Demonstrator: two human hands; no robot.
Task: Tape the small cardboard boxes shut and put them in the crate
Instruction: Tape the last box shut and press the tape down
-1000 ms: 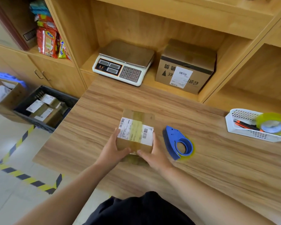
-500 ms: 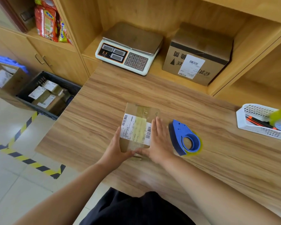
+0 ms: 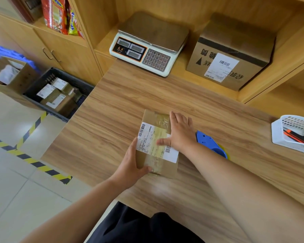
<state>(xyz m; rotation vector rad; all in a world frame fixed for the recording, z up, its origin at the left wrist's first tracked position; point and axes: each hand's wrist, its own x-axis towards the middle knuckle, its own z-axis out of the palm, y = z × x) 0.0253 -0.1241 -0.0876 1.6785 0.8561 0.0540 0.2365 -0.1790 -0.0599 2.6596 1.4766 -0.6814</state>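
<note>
Cardboard box (image 3: 152, 144) | right hand (image 3: 180, 133) slid forward, flat on top | left hand (image 3: 130, 165) grips side

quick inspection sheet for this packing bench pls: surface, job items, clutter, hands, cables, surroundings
surface: wood-grain table top, no marks seen
job's things: small brown cardboard box with white label and clear tape across its top, on the table; blue plastic tape dispenser lying right of it; black plastic crate on the floor left, holding labelled boxes
clutter: white perforated plastic basket at the right edge; white electronic scale and large brown cardboard box in the shelf
grips: left hand holds the small box's near left corner; right hand presses flat on its top
cables: nothing seen
surroundings: wooden cabinets; yellow-black floor tape; open cardboard box beside the crate
</note>
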